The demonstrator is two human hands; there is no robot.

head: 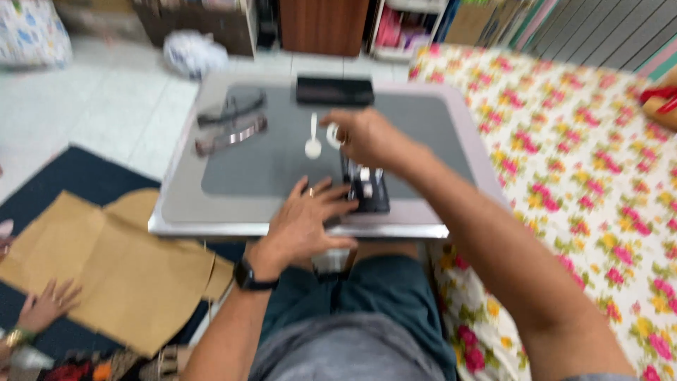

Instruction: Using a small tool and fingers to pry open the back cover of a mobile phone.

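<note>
My left hand lies flat on the front edge of a small grey table, fingers spread, tips touching a black device with white parts. My right hand hovers over the table's middle, pinching a small white ring-shaped piece. A white spoon-shaped piece lies just left of that hand. The picture is blurred by motion.
Two pairs of glasses lie at the table's left. A flat black case sits at the far edge. Brown paper covers a dark mat on the floor, with another person's hand on it. A flowered bedspread lies to the right.
</note>
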